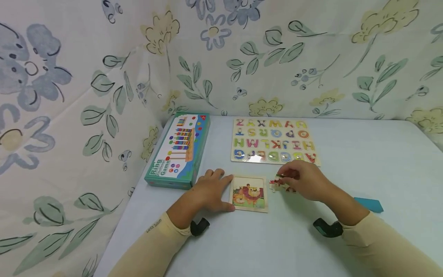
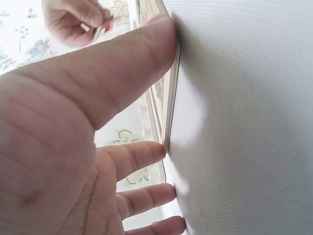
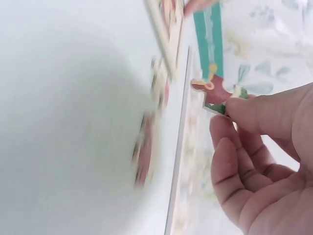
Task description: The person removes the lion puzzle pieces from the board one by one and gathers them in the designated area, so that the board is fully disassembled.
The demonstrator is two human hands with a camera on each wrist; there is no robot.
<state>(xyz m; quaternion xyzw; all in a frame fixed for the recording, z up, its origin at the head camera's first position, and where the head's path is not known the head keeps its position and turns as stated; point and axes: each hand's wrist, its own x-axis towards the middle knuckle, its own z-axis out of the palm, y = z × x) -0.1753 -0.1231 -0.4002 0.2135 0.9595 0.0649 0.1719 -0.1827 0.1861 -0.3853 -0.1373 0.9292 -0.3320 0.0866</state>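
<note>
A small square wooden puzzle tray (image 1: 252, 210) lies on the table, partly filled with lion-picture pieces (image 1: 252, 195); bare wood shows along its top. My left hand (image 1: 212, 192) touches the tray's left side with thumb and forefinger, its fingers spread and fairly straight. In the left wrist view the thumb (image 2: 159, 41) rests against the tray's edge (image 2: 170, 93). Just right of the tray, my right hand (image 1: 306, 181) pinches a red and green jigsaw piece (image 3: 215, 93) between thumb and fingers, above the table. Several loose jigsaw pieces (image 1: 274, 187) lie below that hand, partly hidden by it.
Behind the tray lies a wooden alphabet board (image 1: 266, 144). A green boxed ring game (image 1: 178, 154) stands at the left. Beyond the right wrist is a flat blue object (image 1: 369, 204), partly hidden by the arm. Floral cloth (image 1: 207, 57) hangs behind the table.
</note>
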